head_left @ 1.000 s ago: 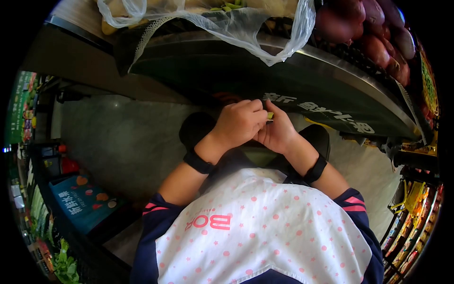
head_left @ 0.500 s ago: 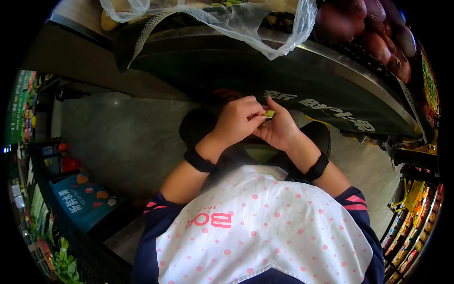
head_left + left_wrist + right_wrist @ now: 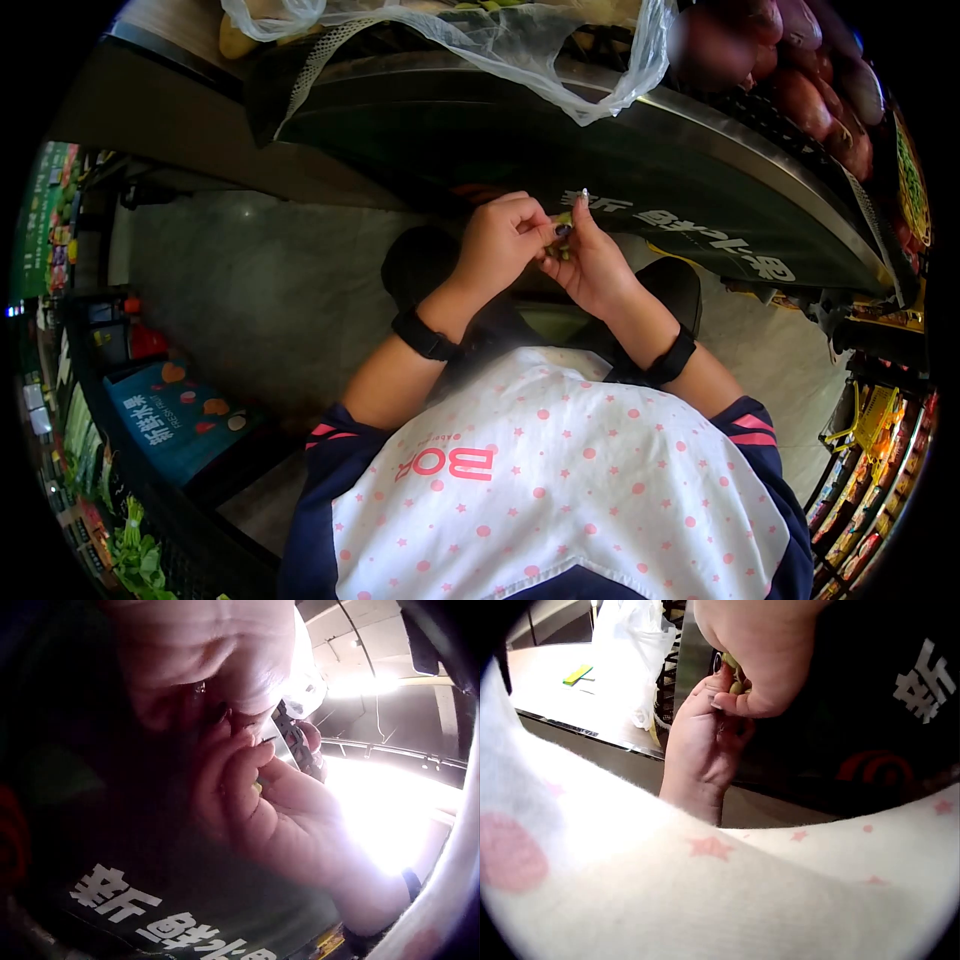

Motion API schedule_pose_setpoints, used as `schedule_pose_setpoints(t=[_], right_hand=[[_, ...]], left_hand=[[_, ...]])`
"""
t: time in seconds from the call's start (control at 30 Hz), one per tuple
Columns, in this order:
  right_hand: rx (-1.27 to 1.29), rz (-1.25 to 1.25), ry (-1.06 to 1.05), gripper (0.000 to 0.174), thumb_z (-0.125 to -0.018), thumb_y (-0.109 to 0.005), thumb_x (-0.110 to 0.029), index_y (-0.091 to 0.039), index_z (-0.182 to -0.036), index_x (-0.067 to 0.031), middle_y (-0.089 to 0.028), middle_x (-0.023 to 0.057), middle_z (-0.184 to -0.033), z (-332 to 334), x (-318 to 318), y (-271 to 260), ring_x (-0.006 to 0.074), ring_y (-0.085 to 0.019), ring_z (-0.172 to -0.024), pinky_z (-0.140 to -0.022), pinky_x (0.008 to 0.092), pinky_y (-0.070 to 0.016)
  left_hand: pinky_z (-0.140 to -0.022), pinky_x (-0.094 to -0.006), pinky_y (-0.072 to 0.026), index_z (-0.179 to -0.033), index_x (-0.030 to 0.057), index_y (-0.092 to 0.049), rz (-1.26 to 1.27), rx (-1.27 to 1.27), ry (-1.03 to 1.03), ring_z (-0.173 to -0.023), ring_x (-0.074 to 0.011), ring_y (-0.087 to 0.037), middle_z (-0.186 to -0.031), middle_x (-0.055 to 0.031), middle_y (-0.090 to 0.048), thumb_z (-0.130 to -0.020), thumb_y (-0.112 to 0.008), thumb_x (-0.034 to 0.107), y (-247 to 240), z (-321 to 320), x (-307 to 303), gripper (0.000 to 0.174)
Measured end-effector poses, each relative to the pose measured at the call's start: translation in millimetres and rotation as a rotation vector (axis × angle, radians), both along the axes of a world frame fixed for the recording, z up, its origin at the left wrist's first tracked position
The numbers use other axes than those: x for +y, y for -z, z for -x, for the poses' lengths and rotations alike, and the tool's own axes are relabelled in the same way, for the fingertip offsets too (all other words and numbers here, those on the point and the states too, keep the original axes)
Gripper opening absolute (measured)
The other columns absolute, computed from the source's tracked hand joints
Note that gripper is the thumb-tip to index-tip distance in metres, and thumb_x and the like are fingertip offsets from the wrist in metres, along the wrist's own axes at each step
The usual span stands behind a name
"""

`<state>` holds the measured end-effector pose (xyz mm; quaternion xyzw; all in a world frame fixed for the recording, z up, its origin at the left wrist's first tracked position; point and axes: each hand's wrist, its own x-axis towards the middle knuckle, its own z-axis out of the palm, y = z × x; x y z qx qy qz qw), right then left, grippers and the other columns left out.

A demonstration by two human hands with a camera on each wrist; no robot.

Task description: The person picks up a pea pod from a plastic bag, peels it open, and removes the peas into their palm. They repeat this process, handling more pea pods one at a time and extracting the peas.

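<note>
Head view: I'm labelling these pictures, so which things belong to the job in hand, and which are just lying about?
In the job: left hand, right hand, green pod between them; probably the plastic bag.
Just about: red onions, leafy greens, teal FRESH FRUIT panel.

From the head I look forward and down, past the pink-dotted apron (image 3: 560, 460), onto the left hand (image 3: 505, 242) and right hand (image 3: 598, 268). My wrist views sit far closer, the left catching ceiling (image 3: 349, 634), the right facing the counter (image 3: 547, 667); both share the hands and white lettering (image 3: 116, 896).
</note>
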<state>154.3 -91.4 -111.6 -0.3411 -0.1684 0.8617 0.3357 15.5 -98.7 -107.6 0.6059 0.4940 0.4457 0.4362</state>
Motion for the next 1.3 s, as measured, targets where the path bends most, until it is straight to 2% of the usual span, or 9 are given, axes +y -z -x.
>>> schedule_pose_setpoints(t=[0.03,0.13,0.37,0.67,0.73,0.87,0.93,1.17,1.3], right_hand=[[0.026,0.006,0.011,0.041,-0.087,-0.040,-0.044,-0.051,-0.085,-0.0053,-0.051,0.0042,-0.080,1,0,1,0.0125,-0.051,-0.070,-0.066,0.0253,-0.0459],[0.069,0.028,0.042,0.038,-0.088,-0.040,-0.042,-0.051,-0.085,-0.0050,-0.051,0.0040,-0.080,3,0,3,0.0128,-0.051,-0.071,-0.067,0.0248,-0.0461],[0.204,0.089,0.060,0.034,-0.089,-0.038,-0.035,-0.051,-0.090,-0.0034,-0.053,0.0061,-0.084,0,3,2,0.0161,-0.053,-0.076,-0.071,0.0261,-0.0468],[0.191,0.069,0.021,0.040,-0.088,-0.039,-0.044,-0.050,-0.092,-0.0055,-0.052,0.0054,-0.086,-1,5,14,0.0147,-0.051,-0.076,-0.070,0.0246,-0.0456],[0.176,0.046,0.039,0.040,-0.087,-0.039,-0.044,-0.050,-0.091,-0.0062,-0.051,0.0050,-0.086,0,2,18,0.0142,-0.051,-0.076,-0.070,0.0241,-0.0451],[0.214,0.063,0.072,0.039,-0.088,-0.038,-0.043,-0.050,-0.092,-0.0066,-0.051,0.0050,-0.087,1,2,11,0.0137,-0.050,-0.078,-0.070,0.0236,-0.0445],[0.237,0.080,0.059,0.038,-0.088,-0.039,-0.043,-0.050,-0.092,-0.0068,-0.052,0.0050,-0.088,0,3,7,0.0136,-0.050,-0.078,-0.070,0.0235,-0.0446],[0.284,0.111,0.064,0.032,-0.089,-0.040,-0.036,-0.050,-0.095,-0.0065,-0.052,0.0039,-0.089,-1,4,11,0.0137,-0.051,-0.076,-0.069,0.0240,-0.0450],[0.346,0.061,0.047,0.030,-0.089,-0.042,-0.033,-0.050,-0.096,-0.0059,-0.053,0.0038,-0.088,-2,3,23,0.0132,-0.051,-0.077,-0.069,0.0242,-0.0453]], left_hand=[[-0.046,-0.0235,-0.0375,-0.064,-0.0013,-0.053,0.070,-0.162,-0.025,-0.051,-0.0108,-0.050,-0.060,-0.0043,-0.048,-0.071,-0.062,0.003,2,-1,0,0.012],[-0.045,-0.0193,-0.0335,-0.063,-0.0021,-0.052,-0.044,-0.066,-0.109,-0.052,-0.0037,-0.042,-0.061,0.0014,-0.045,-0.075,-0.062,0.004,4,-3,1,0.017],[-0.046,-0.0189,-0.0309,-0.064,-0.0015,-0.052,0.014,-0.206,-0.203,-0.052,-0.0040,-0.038,-0.060,0.0007,-0.044,-0.074,-0.063,0.004,10,-8,0,0.016],[-0.047,-0.0187,-0.0320,-0.066,-0.0017,-0.053,-0.166,0.123,-0.151,-0.053,-0.0045,-0.038,-0.062,0.0006,-0.044,-0.072,-0.063,-0.001,3,-9,0,0.011],[-0.046,-0.0223,-0.0370,-0.066,-0.0015,-0.052,-0.088,-0.039,-0.170,-0.050,-0.0085,-0.045,-0.061,-0.0038,-0.047,-0.069,-0.062,-0.002,11,-9,2,0.010],[-0.046,-0.0207,-0.0373,-0.066,-0.0018,-0.052,-0.032,-0.121,-0.178,-0.051,-0.0070,-0.046,-0.061,-0.0030,-0.047,-0.070,-0.062,-0.001,13,-10,2,0.010],[-0.047,-0.0168,-0.0359,-0.069,-0.0018,-0.052,0.015,-0.212,-0.182,-0.054,-0.0027,-0.040,-0.065,0.0008,-0.046,-0.074,-0.061,0.000,16,-10,2,0.011],[-0.045,-0.0172,-0.0361,-0.068,-0.0016,-0.052,-0.085,-0.050,-0.163,-0.052,-0.0030,-0.044,-0.066,0.0007,-0.046,-0.075,-0.061,0.002,4,-13,-1,0.012],[-0.045,-0.0172,-0.0376,-0.068,-0.0015,-0.052,0.033,-0.254,-0.158,-0.051,-0.0031,-0.046,-0.065,0.0007,-0.048,-0.076,-0.061,0.003,8,-14,1,0.012]])
